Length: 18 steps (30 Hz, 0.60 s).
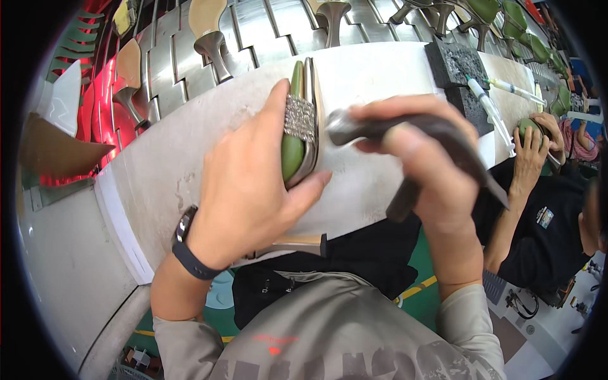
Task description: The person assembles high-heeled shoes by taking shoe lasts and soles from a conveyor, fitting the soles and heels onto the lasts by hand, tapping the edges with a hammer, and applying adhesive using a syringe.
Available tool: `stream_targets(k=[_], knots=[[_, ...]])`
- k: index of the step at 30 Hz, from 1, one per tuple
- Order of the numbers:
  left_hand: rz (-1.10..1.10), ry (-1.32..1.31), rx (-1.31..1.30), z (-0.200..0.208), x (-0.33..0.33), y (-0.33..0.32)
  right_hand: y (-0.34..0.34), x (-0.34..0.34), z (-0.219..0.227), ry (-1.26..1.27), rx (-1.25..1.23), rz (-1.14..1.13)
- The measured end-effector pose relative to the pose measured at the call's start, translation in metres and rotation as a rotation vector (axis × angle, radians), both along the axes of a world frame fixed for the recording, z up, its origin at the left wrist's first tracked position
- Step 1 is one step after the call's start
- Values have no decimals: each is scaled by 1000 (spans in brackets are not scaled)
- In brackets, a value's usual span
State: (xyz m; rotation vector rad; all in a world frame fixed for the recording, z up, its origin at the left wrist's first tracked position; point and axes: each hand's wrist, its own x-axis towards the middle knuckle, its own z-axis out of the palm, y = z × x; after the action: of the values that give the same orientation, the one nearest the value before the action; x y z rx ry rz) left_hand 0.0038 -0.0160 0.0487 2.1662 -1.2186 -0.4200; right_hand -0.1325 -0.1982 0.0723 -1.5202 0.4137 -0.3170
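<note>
My left hand [247,171] holds a sandal on a green shoe last [292,155], tipped on its side on the pale worktop. A glittery silver strap [299,118] wraps across it, and its sole edge faces right. In my right hand [430,152] is a hammer with a round, shiny striking face [342,128] and a dark, curved, pointed tail. The fingers wrap around it, partly blurred by motion. The hammer face is just right of the sole; whether they touch I cannot tell. A wooden-handled tool [301,244] lies at the near edge, below my left hand.
Beyond the worktop runs a metal slat conveyor [272,31] carrying heeled shoe bottoms [212,47] and green lasts. Black blocks [453,66] and syringes [491,111] are at the right. Another person's hands [532,149] hold a green piece there. A brown sheet [63,149] juts in at the left.
</note>
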Motion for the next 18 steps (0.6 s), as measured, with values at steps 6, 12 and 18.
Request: stream_targets(k=[6, 12, 18], knots=[[2, 19, -40, 0, 2, -2, -11, 28, 6, 87, -80, 103], [-14, -27, -49, 1, 2, -1, -35, 61, 7, 95, -173, 152], [-18, -24, -55, 0, 2, 2, -47, 79, -3, 69, -113, 131]])
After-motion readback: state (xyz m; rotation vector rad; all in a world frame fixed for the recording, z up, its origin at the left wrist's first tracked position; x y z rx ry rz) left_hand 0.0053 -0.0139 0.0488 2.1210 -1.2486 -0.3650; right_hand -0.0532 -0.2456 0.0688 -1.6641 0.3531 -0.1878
